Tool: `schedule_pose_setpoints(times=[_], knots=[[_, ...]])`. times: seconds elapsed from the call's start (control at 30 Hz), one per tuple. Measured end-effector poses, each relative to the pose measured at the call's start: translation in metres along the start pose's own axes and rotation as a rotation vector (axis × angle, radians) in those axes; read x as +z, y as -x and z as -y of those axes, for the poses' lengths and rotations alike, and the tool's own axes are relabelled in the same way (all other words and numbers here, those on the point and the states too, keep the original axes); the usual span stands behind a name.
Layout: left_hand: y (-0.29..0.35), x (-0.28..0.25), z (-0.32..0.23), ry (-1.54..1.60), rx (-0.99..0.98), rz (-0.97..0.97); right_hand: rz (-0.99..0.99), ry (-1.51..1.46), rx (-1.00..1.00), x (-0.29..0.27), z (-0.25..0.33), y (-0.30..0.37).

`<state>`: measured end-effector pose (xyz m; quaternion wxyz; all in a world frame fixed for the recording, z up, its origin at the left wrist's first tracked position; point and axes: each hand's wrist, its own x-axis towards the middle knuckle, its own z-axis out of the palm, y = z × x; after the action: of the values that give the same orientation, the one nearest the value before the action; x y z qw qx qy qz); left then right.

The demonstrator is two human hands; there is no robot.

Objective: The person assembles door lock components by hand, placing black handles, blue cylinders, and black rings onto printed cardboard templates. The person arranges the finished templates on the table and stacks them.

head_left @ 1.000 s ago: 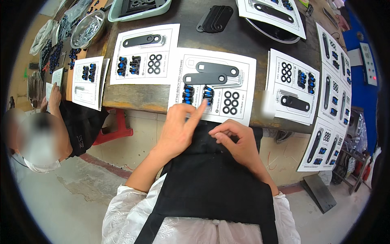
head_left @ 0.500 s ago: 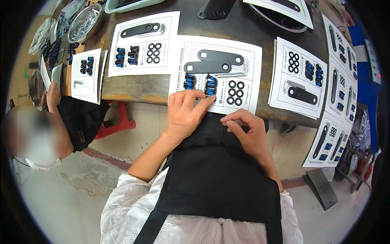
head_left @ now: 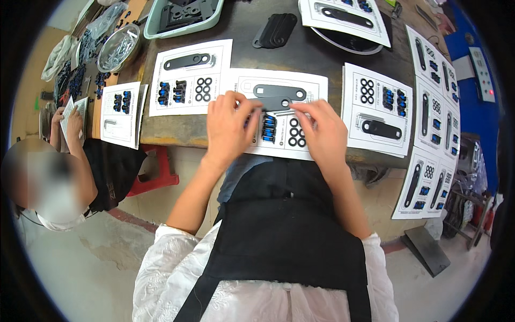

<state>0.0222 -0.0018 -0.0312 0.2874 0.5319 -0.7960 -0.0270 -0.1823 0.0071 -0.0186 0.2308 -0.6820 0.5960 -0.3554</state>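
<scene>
On a printed white sheet [head_left: 314,86] in front of me lie two black flat metal plates with end holes. My left hand [head_left: 228,129] has its fingertips at the left end of the nearer plate [head_left: 274,103]. At its right end, my right hand [head_left: 327,134] pinches with thumb and fingers. The farther plate [head_left: 279,92] rests just beyond. Thin silver hex keys [head_left: 287,112] show in part by my right fingertips. Below the plates, blue-banded black bolts [head_left: 269,127] sit in a group beside several black washers [head_left: 293,132]; my hands hide some of these parts.
More sheets bearing parts lie left [head_left: 222,59] and right [head_left: 351,80]. Farther back are a teal tray [head_left: 217,24] of black parts, a stack of black plates [head_left: 276,29] and a bowl [head_left: 102,63] of hardware. At left, another person [head_left: 86,177] holds paper.
Both hands have moved forward over the sheet, the left from the bolts to the nearer plate, the right from the table edge to the plate's other end. The view has shifted too.
</scene>
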Motion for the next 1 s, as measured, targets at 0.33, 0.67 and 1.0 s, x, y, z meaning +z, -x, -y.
schedule_pose_setpoints(times=[0.33,0.67,1.0], knots=[[-0.047,-0.006,0.017,-0.058,0.059,0.339,-0.003,0.059,0.108,-0.01,-0.026,-0.046],[-0.065,-0.009,0.019,-0.081,0.162,0.519,0.116,0.136,0.31,-0.001,-0.026,-0.026],[-0.074,-0.015,0.024,0.018,0.046,0.644,0.121,0.182,0.326,0.008,-0.032,-0.033]])
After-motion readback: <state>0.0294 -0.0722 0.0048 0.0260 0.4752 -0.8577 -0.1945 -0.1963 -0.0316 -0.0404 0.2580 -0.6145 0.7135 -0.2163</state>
